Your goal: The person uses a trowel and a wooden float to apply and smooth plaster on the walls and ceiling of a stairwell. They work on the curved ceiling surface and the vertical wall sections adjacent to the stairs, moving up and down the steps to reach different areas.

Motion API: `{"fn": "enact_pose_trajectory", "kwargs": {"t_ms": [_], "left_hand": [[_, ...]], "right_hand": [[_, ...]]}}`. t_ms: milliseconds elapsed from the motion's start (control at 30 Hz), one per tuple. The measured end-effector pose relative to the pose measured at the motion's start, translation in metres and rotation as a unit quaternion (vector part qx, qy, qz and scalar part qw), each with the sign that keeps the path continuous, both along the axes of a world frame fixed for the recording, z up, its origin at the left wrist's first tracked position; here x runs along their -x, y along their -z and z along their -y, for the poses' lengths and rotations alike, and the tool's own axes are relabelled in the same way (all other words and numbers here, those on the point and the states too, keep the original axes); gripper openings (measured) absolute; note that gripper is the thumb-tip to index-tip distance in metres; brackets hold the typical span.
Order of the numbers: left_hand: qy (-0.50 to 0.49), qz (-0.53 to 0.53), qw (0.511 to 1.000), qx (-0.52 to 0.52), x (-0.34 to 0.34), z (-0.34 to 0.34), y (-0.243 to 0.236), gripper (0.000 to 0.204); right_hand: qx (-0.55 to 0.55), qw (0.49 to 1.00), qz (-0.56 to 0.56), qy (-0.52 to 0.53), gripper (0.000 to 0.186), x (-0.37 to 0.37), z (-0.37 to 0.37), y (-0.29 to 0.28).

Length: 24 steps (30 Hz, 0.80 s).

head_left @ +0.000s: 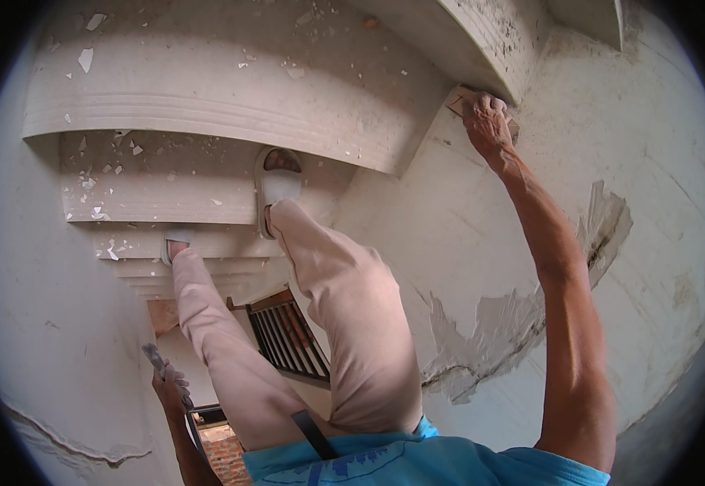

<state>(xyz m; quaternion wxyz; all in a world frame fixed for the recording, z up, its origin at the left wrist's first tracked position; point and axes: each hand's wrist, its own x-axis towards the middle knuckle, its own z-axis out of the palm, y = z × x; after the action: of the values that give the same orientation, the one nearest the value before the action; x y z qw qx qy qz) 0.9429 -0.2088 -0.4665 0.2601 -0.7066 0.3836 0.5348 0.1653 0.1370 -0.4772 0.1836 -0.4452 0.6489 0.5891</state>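
Note:
My right hand (pixel 488 121) is stretched up and forward to the right wall, its fingers closed over a piece of sandpaper (pixel 459 100) with a pale reddish-brown back. It presses the sandpaper to the wall just beside the underside corner of a stair step. Low on the left, my left hand (pixel 172 381) hangs by my leg, wrapped round a dusty grey hand tool (pixel 153 355) whose working end I cannot make out. The right wall (pixel 652 162) has peeled, flaking paint (pixel 490 328) along a crack, with another torn patch (pixel 607 223) higher up.
Concrete steps (pixel 231 89) strewn with white paint flakes (pixel 86 59) cross the view. My slippered feet (pixel 278 174) stand on different steps. A dark railing (pixel 291 332) and a brick surface (pixel 224 454) lie far below. The left wall (pixel 53 324) is cracked near its bottom.

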Motion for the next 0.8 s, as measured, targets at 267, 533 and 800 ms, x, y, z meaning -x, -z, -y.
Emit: {"fn": "enact_pose_trajectory", "kwargs": {"t_ms": [267,533,800], "left_hand": [[-0.032,0.035,0.999,0.007,-0.029,-0.021,-0.017,0.037],[-0.028,0.024,0.999,0.014,0.000,-0.016,-0.018,0.037],[-0.021,0.031,0.999,0.008,-0.013,-0.014,-0.016,0.038]], "right_hand": [[0.161,0.986,0.036,0.027,0.029,0.001,0.010,-0.041],[0.047,0.998,0.038,-0.019,0.033,0.009,0.005,0.020],[0.147,0.988,0.015,0.032,0.026,0.012,-0.013,0.010]]}}
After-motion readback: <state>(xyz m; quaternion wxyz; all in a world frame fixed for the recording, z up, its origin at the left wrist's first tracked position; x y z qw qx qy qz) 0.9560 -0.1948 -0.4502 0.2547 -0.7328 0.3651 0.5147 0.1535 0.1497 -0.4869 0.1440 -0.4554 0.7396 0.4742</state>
